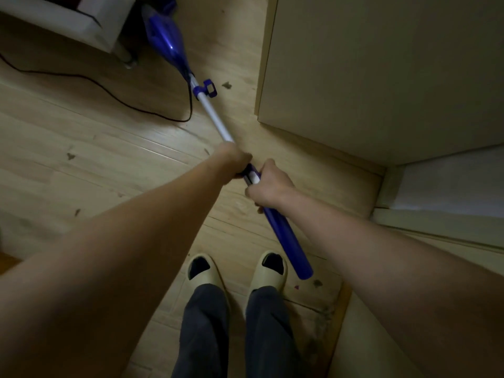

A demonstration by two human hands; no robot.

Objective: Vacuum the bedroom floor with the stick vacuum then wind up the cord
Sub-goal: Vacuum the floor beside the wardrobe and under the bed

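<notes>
my left hand (236,161) and right hand (268,186) both clench the vacuum (215,115) handle; its black cord (109,90) trails across the wooden floor (95,148).

Left arm: bare forearm extended forward from the lower left, wrist straight. Left hand (236,159): fingers curled in a closed grip round the stick vacuum (215,115), back of hand facing the camera. Right arm: bare forearm reaching in from the lower right. Right hand (268,186): fingers curled round the same handle, just behind the left hand. The 2 hands sit close together, not touching.
</notes>
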